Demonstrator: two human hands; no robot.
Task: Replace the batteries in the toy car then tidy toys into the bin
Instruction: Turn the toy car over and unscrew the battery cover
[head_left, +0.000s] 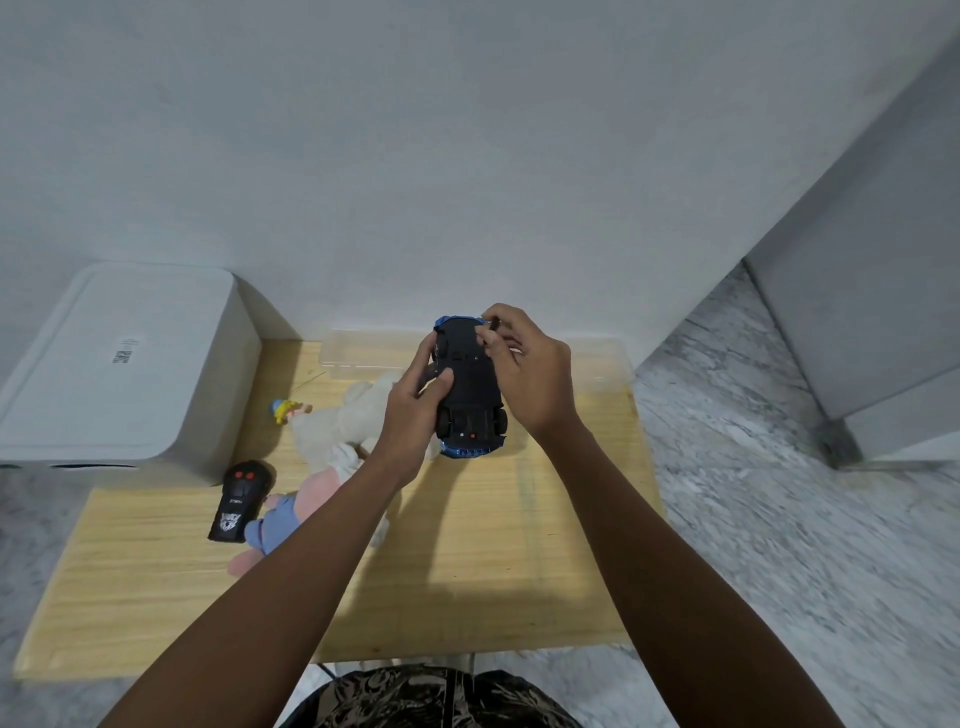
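Over the wooden table (467, 561), my left hand (415, 415) grips the upturned toy car (470, 384); right hand (524, 374) fingertips pinch its underside.

Pale wall (467, 130), grey marble floor (805, 519), wooden table (493, 571).

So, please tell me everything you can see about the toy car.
The toy car is held upside down above the wooden table, its black plastic underside facing the camera, blue body showing at both ends. Black wheels show at the near end. The left hand grips its side; the right hand works at the far end.
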